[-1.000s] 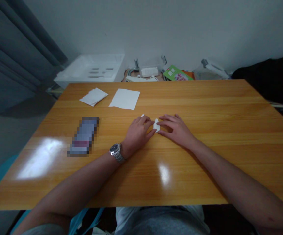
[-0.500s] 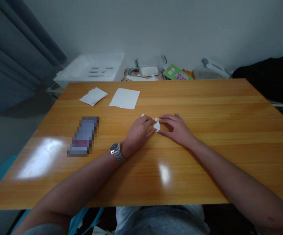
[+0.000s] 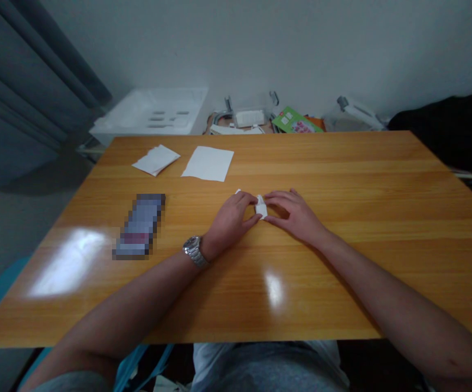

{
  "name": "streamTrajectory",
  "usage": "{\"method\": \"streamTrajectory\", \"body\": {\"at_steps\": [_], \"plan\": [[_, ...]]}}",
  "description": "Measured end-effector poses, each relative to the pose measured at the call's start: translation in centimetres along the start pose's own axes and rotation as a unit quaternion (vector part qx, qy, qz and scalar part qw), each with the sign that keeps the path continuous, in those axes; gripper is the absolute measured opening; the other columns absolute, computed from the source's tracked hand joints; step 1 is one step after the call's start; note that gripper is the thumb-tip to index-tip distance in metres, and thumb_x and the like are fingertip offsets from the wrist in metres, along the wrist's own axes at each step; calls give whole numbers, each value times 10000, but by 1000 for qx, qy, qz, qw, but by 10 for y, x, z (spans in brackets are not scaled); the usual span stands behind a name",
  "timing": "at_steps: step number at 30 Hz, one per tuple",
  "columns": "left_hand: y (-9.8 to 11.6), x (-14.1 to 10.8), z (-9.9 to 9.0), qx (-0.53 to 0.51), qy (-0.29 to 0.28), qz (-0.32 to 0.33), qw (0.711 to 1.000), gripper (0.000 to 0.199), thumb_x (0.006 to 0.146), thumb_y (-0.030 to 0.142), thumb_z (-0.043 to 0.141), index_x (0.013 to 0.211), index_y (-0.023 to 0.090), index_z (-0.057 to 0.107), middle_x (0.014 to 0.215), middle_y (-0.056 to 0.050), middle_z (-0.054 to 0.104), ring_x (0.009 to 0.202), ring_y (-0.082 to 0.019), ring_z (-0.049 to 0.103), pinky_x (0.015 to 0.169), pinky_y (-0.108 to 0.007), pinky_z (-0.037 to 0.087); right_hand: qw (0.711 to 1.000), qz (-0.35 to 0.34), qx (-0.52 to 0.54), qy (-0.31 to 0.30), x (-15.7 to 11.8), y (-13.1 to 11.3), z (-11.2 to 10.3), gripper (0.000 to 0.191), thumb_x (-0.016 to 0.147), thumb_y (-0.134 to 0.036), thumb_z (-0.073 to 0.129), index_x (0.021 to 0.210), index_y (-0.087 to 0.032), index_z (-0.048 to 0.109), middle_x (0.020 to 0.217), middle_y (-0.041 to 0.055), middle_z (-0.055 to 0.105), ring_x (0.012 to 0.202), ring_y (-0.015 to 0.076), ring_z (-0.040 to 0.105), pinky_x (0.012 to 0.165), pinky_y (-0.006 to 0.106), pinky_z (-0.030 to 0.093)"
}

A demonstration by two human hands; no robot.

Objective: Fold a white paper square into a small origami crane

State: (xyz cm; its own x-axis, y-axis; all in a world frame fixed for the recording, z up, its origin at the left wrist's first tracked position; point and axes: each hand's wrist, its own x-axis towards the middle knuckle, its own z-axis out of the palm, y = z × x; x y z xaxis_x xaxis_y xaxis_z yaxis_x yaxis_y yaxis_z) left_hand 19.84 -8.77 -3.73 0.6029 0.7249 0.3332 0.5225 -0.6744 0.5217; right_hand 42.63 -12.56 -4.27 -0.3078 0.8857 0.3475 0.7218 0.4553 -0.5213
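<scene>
A small folded piece of white paper [image 3: 261, 208] is held between my two hands, low over the middle of the table. My left hand [image 3: 232, 219], with a metal watch [image 3: 194, 249] on its wrist, pinches the paper's left side between thumb and fingers. From the other side my right hand [image 3: 295, 213] grips the right edge with its fingertips, the thumb near the lower corner. A bit of white shows behind the left knuckles; what it belongs to is hidden.
On the wooden table [image 3: 362, 185] a square white sheet [image 3: 208, 163] and a folded white paper [image 3: 156, 159] lie at the back left. A pixelated phone-shaped thing [image 3: 141, 226] is on the left. Beyond the far edge stand a white foam box [image 3: 170, 109] and a green booklet [image 3: 295, 120].
The small paper has turned slightly between my fingers, and its top edge now looks narrower. Both hands have stayed almost in the same place.
</scene>
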Motion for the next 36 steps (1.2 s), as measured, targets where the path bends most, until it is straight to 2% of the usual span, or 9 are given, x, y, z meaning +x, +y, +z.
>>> {"method": "streamTrajectory", "body": {"at_steps": [7, 14, 22, 27, 33, 36], "plan": [[-1, 0, -1, -17, -3, 3, 1000, 205, 942, 257, 693, 1126, 175, 651, 1170, -77, 641, 1106, -219, 604, 1011, -375, 502, 999, 3, 46, 4, 0, 2, 1, 228, 936, -406, 702, 1124, -278, 682, 1302, 68, 716, 1260, 273, 630, 1191, 550, 286], [-4, 1, 0, -37, 0, 24, 999, 156, 960, 270, 674, 1089, 182, 667, 1121, -74, 653, 1052, -220, 614, 951, -369, 512, 999, -5, 54, 4, 0, 11, 5, 124, 929, -313, 712, 1042, -265, 732, 1272, 79, 718, 1219, 270, 643, 1167, 552, 308], [-3, 1, 1, -48, 15, 32, 998, 127, 963, 270, 680, 1059, 187, 689, 1103, -66, 663, 1030, -199, 630, 955, -362, 517, 999, -3, 53, 9, 0, 7, 4, 83, 926, -276, 713, 1005, -263, 739, 1232, 68, 736, 1187, 275, 658, 1155, 571, 303], [-8, 1, 2, -63, 14, 29, 998, 93, 924, 183, 709, 1017, 184, 710, 1105, -59, 669, 1023, -182, 638, 945, -336, 527, 999, -19, 46, 14, 1, 5, 3, 65, 921, -241, 709, 978, -246, 739, 1211, 84, 737, 1148, 281, 669, 1105, 555, 370], [-7, 1, 0, -44, 5, 39, 998, 71, 962, 248, 685, 958, 191, 727, 1088, -60, 681, 1007, -189, 640, 920, -345, 533, 997, -48, 52, 25, 1, 3, 3, 117, 950, -255, 686, 1045, -243, 752, 1202, 104, 720, 1126, 275, 660, 989, 482, 513], [-7, 1, 0, -41, 4, 42, 998, 84, 969, 260, 679, 979, 196, 733, 1096, -60, 684, 1014, -190, 643, 924, -344, 535, 996, -73, 48, 13, 0, 3, 4, 170, 959, -278, 688, 1113, -250, 754, 1213, 97, 720, 1122, 269, 666, 991, 475, 529]]}}
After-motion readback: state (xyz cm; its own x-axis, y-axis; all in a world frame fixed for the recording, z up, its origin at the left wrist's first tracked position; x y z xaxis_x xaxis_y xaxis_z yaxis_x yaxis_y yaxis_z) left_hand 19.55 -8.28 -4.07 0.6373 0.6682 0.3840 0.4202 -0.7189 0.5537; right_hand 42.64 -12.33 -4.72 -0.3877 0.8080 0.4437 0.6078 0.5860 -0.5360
